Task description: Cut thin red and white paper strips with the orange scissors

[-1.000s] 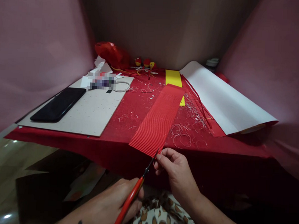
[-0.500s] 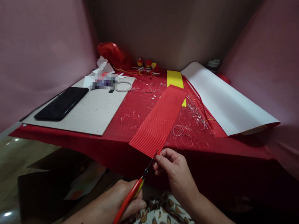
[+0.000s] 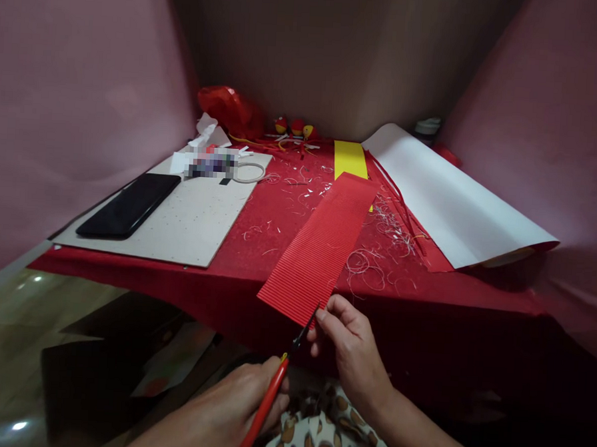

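My left hand (image 3: 242,397) is wrapped round the red handles of a pair of scissors (image 3: 268,399). Their dark, narrow blades point up and away, lying at the near right corner of a strip of red corrugated paper (image 3: 317,251). That corner is pinched between the thumb and fingers of my right hand (image 3: 345,333), close beside the blade tips. The strip slants across the table, its near end hanging past the front edge. Its far end overlaps a yellow strip (image 3: 350,159). My fingers hide part of the corner.
On the left, a grey board (image 3: 178,234) carries a black phone (image 3: 129,204) and a pale ring (image 3: 250,173). A white sheet (image 3: 454,198) curls at right. Thread scraps (image 3: 369,267) litter the red cloth. Several small red-and-yellow balls (image 3: 297,127) and a red bag (image 3: 229,110) sit behind.
The red strip's near end has come slightly lower, towards me. The scissors have tilted in my left hand, their handles showing less yellow. My right hand keeps its pinch.
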Demonstrator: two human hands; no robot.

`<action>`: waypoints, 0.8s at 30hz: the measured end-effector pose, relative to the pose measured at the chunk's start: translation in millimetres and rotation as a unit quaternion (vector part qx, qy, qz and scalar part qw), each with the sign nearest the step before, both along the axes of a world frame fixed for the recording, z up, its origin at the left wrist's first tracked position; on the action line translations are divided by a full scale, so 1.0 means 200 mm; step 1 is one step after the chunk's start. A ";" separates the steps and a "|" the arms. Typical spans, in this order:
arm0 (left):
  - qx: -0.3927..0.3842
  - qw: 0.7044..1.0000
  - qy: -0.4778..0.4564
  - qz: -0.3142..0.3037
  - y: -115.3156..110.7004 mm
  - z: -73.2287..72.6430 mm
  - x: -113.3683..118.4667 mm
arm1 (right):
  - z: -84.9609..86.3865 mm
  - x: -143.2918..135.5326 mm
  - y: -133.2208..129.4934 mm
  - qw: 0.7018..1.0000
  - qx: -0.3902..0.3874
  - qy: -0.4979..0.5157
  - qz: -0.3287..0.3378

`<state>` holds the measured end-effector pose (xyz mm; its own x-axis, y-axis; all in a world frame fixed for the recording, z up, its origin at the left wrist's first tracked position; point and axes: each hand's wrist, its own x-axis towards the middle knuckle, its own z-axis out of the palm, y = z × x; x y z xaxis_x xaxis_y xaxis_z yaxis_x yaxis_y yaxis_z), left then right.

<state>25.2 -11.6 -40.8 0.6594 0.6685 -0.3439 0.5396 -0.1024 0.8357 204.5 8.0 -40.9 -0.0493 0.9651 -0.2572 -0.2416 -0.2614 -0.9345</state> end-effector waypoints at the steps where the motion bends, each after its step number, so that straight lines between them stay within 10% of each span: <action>1: 0.008 1.000 -0.003 -0.003 0.00 0.00 0.00 | 0.00 0.00 0.00 1.000 -0.002 0.003 0.006; 11: 0.013 0.999 0.011 0.033 -0.02 -0.17 0.02 | -0.01 0.00 -0.01 1.000 -0.002 0.011 0.010; 24: 0.010 0.999 -0.013 0.039 -0.01 -0.12 0.02 | 0.01 0.01 0.00 0.995 0.055 -0.082 -0.018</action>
